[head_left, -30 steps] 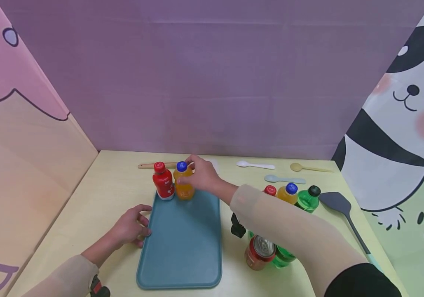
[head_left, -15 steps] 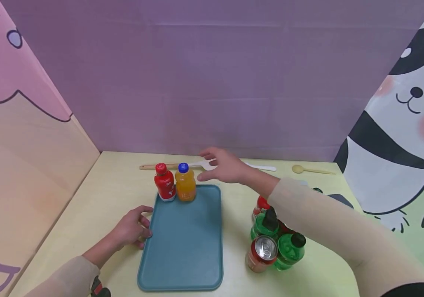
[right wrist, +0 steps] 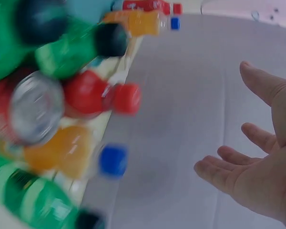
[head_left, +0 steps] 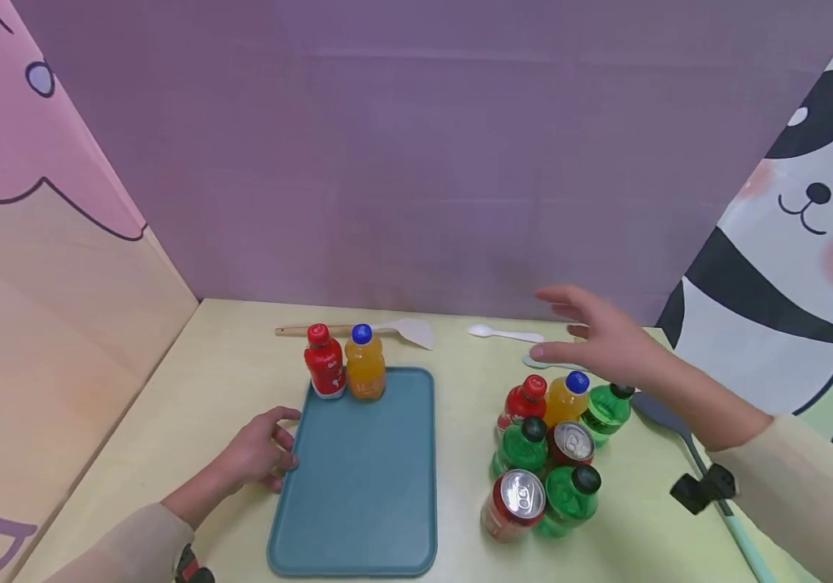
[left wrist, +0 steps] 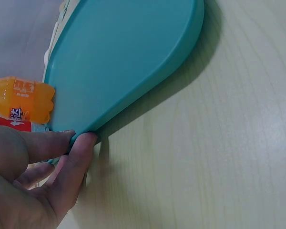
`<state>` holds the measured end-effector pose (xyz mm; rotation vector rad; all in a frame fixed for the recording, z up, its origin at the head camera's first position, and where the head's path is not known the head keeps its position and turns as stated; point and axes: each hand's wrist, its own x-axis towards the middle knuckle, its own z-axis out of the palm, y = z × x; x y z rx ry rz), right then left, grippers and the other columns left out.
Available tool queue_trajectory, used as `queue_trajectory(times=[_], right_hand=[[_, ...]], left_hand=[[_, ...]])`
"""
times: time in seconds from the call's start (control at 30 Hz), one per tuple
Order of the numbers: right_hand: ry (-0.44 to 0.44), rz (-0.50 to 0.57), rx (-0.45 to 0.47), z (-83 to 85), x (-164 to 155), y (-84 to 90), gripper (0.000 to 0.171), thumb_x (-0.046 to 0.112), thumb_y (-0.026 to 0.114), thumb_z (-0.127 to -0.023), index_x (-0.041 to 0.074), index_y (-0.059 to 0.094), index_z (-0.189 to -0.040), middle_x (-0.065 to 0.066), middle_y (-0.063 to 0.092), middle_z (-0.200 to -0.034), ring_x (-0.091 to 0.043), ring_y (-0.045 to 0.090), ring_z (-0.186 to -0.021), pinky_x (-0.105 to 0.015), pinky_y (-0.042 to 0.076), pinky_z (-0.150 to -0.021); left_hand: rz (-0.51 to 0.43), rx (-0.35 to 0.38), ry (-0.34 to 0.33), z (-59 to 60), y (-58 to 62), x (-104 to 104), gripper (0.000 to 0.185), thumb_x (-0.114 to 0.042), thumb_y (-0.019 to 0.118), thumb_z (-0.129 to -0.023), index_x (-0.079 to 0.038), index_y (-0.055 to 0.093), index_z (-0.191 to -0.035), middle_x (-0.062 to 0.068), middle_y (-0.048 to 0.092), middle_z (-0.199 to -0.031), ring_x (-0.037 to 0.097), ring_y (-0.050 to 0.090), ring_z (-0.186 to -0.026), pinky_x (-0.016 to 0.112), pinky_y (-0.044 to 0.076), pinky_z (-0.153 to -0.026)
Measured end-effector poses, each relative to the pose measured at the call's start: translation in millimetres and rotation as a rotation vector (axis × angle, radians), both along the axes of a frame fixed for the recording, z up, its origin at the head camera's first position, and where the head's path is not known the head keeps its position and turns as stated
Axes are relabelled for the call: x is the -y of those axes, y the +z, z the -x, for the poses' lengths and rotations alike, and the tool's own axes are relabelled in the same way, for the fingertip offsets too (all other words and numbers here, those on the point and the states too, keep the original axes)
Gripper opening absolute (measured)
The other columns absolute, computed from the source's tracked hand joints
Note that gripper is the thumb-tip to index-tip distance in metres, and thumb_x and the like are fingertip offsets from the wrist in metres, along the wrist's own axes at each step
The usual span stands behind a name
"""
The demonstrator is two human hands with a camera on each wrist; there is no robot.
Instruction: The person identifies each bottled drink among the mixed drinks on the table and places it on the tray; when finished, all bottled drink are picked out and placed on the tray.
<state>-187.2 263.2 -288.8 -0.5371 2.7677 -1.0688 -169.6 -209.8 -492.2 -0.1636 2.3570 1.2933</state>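
Observation:
My left hand [head_left: 259,449] touches the left edge of a blue tray [head_left: 358,486], its fingertips against the rim, as the left wrist view also shows. A red-capped red bottle [head_left: 325,361] and a blue-capped orange juice bottle [head_left: 366,366] stand upright side by side at the tray's far left end. Over the back right of the table my right hand [head_left: 605,340] hovers with fingers spread, holding nothing. Below it, a group holds a red bottle [head_left: 525,401], an orange juice bottle [head_left: 566,398], several green bottles [head_left: 567,500] and two drink cans [head_left: 514,506].
Behind the tray lies a wooden-handled white spatula [head_left: 410,330]. Toward the back right are a white spoon [head_left: 505,334] and a pale spoon [head_left: 550,362], partly covered by my hand. A grey turner [head_left: 664,413] lies along the right side. Printed cloth walls enclose the table.
My right hand has let go of the orange juice bottle on the tray and moved right, above the bottle group. My left hand stays at the tray's edge.

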Motion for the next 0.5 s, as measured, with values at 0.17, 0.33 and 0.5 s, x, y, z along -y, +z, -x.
queue_trajectory(times=[0.17,0.33,0.5], right_hand=[[-0.097,-0.016,-0.031,-25.3,-48.5,-14.3,0.079,0.033,0.079,-0.091,0.009,0.039,-0.154,-0.020,0.041,-0.157,-0.050,0.037,-0.144,-0.069,0.038,-0.111],[-0.177,-0.026,-0.014,-40.2,-85.1,-40.6,0.081,0.031,0.078,-0.092,0.004,0.036,-0.155,-0.025,0.038,-0.158,-0.056,0.036,-0.141,-0.070,0.038,-0.109],[-0.254,-0.009,0.023,-50.7,-106.2,-76.7,0.084,0.033,0.077,-0.093,0.001,0.033,-0.156,-0.029,0.037,-0.158,-0.057,0.042,-0.137,-0.066,0.050,-0.101]], left_hand=[[-0.001,0.002,0.002,-1.3,-2.0,-1.0,0.074,0.010,0.073,-0.085,-0.001,0.038,-0.149,0.018,0.055,-0.105,0.027,0.064,-0.072,0.039,0.063,-0.057],[0.006,-0.004,0.010,-2.2,-3.4,-0.3,0.076,0.009,0.074,-0.084,-0.002,0.038,-0.150,0.018,0.056,-0.105,0.027,0.064,-0.072,0.038,0.063,-0.057],[0.010,-0.010,0.006,-0.7,-3.5,0.5,0.075,0.009,0.074,-0.085,-0.002,0.038,-0.150,0.018,0.056,-0.106,0.027,0.064,-0.073,0.038,0.063,-0.057]])
